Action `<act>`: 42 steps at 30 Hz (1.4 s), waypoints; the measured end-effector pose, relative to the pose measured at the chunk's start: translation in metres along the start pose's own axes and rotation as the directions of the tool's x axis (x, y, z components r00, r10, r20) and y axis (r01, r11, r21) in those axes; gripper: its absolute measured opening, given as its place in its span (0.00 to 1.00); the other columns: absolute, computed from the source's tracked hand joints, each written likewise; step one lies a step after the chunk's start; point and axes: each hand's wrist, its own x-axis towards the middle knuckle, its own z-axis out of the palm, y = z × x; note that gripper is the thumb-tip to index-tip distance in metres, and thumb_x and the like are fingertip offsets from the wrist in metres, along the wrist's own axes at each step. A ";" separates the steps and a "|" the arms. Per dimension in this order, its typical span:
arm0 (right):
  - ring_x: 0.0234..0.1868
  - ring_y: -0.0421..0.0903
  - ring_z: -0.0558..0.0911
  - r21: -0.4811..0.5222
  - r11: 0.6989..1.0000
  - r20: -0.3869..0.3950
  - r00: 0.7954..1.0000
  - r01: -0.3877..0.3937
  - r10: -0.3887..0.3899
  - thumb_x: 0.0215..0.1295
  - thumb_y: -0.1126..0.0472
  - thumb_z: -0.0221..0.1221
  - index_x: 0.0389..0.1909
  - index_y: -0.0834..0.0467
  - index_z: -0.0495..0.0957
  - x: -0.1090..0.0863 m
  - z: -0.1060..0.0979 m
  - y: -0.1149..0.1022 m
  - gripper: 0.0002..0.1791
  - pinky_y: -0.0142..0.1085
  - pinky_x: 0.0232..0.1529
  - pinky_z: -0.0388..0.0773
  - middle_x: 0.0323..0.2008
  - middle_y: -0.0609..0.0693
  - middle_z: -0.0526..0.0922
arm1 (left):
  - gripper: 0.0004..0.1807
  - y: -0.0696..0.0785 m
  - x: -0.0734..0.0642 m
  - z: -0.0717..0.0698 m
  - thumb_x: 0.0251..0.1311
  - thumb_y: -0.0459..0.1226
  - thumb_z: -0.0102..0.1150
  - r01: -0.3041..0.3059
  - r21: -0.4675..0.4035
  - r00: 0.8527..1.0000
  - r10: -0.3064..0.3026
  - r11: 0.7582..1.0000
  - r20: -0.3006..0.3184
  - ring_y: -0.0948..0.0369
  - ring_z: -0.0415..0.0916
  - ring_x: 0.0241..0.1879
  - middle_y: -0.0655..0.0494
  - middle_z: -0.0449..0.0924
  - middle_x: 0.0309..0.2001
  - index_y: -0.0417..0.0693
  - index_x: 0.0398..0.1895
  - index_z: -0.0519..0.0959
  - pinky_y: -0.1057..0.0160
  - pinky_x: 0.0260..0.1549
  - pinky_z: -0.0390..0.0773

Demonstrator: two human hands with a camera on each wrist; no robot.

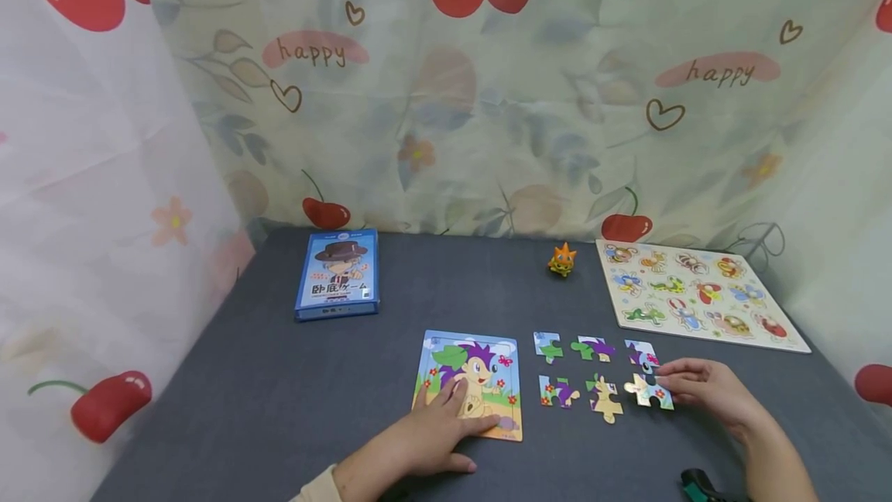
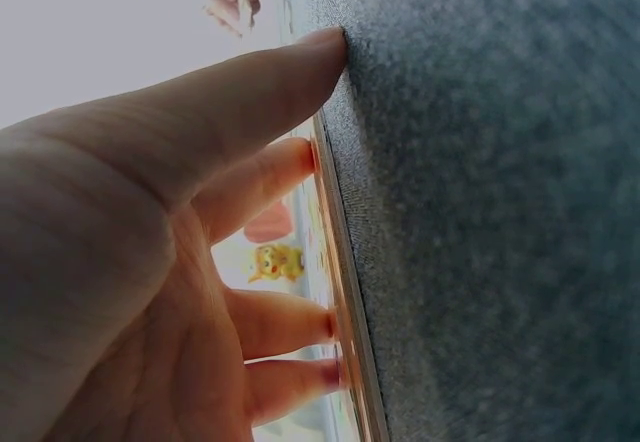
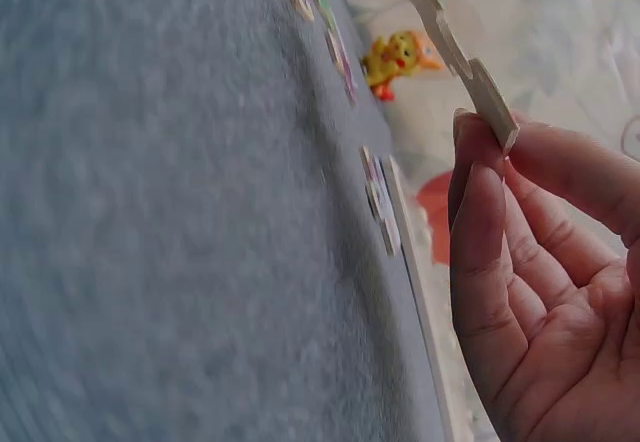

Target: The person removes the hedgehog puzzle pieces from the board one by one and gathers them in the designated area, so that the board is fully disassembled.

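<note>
My left hand [image 1: 433, 434] rests with spread fingers on the lower part of a square hedgehog picture board [image 1: 505, 378]. In the left wrist view the fingertips press the board's face, while the thumb touches the dark cloth beside its edge. Between thumb and fingertips my right hand [image 1: 714, 393] pinches a jigsaw puzzle piece [image 1: 639, 389] with a knobbed outline. Seen in the right wrist view, that puzzle piece [image 3: 490, 107] is tilted and raised off the table. Several other puzzle pieces [image 1: 605, 397] lie in two rows right of the board.
At the back left lies a blue card-game box [image 1: 340, 277]. A small orange-and-yellow toy figure [image 1: 561, 260] stands at the back, near a white board of insect pictures [image 1: 711, 297] on the right. Close to the right forearm is a black-and-green object [image 1: 699, 486] at the front.
</note>
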 end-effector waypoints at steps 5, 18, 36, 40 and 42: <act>0.31 0.36 0.78 0.004 1.000 -0.016 1.000 -0.023 0.023 0.61 0.52 0.60 0.45 0.67 0.78 0.000 -0.005 0.007 0.21 0.32 0.36 0.80 0.32 0.41 0.82 | 0.33 0.000 0.000 0.000 0.54 0.56 0.59 0.006 -0.001 1.000 -0.006 1.000 0.002 0.48 0.48 0.72 0.45 0.50 0.72 0.84 0.64 0.60 0.34 0.62 0.53; 0.30 0.35 0.78 -0.022 1.000 0.002 1.000 -0.020 0.020 0.60 0.54 0.61 0.44 0.67 0.79 -0.003 -0.007 0.020 0.19 0.31 0.34 0.80 0.31 0.41 0.83 | 0.33 0.001 0.000 -0.002 0.54 0.56 0.59 0.004 0.005 1.000 -0.004 1.000 0.004 0.48 0.48 0.72 0.46 0.51 0.72 0.84 0.64 0.60 0.35 0.62 0.54; 0.28 0.35 0.78 -0.148 0.989 -0.107 0.994 -0.006 -0.011 0.56 0.56 0.65 0.46 0.72 0.76 -0.003 0.000 0.015 0.24 0.32 0.30 0.79 0.31 0.46 0.84 | 0.33 0.001 0.000 -0.001 0.55 0.56 0.59 -0.003 -0.011 1.000 0.003 1.000 0.004 0.47 0.49 0.71 0.45 0.51 0.72 0.83 0.64 0.60 0.34 0.62 0.53; 0.29 0.33 0.76 -0.224 0.968 -0.044 0.992 0.109 -0.121 0.53 0.57 0.67 0.49 0.73 0.74 -0.007 0.000 0.018 0.28 0.29 0.30 0.77 0.34 0.49 0.82 | 0.33 0.000 0.001 -0.001 0.55 0.56 0.59 0.000 -0.020 1.000 0.000 1.000 0.009 0.47 0.48 0.72 0.45 0.51 0.72 0.84 0.64 0.60 0.34 0.62 0.53; 0.30 0.31 0.75 -0.261 0.949 -0.006 0.983 0.175 -0.183 0.51 0.57 0.68 0.50 0.72 0.74 -0.008 0.000 0.021 0.29 0.28 0.31 0.76 0.37 0.50 0.80 | 0.33 0.000 0.001 -0.001 0.55 0.56 0.59 0.002 -0.026 1.000 -0.002 1.000 0.012 0.47 0.48 0.72 0.46 0.51 0.72 0.84 0.64 0.60 0.33 0.62 0.52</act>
